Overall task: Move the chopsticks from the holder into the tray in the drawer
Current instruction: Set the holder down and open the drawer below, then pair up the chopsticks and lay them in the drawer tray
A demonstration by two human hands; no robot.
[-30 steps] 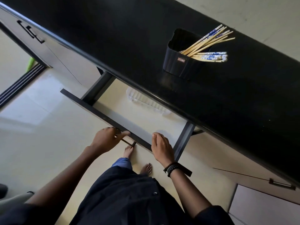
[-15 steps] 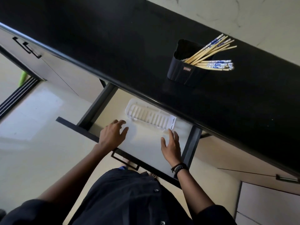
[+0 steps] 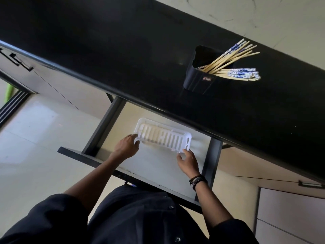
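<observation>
The drawer is open, the left hand grips the tray, the right hand touches it loosely, but the chopsticks sit in the holder, upper right.

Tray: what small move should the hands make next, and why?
Probably slide the tray toward the drawer front. The left hand grips one end, the right hand touches the other, its far edge sits near the counter overhang, and the chopsticks are in the holder.

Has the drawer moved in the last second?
Yes. The drawer slid farther out from under the black countertop, toward the person, uncovering the white tray.
</observation>
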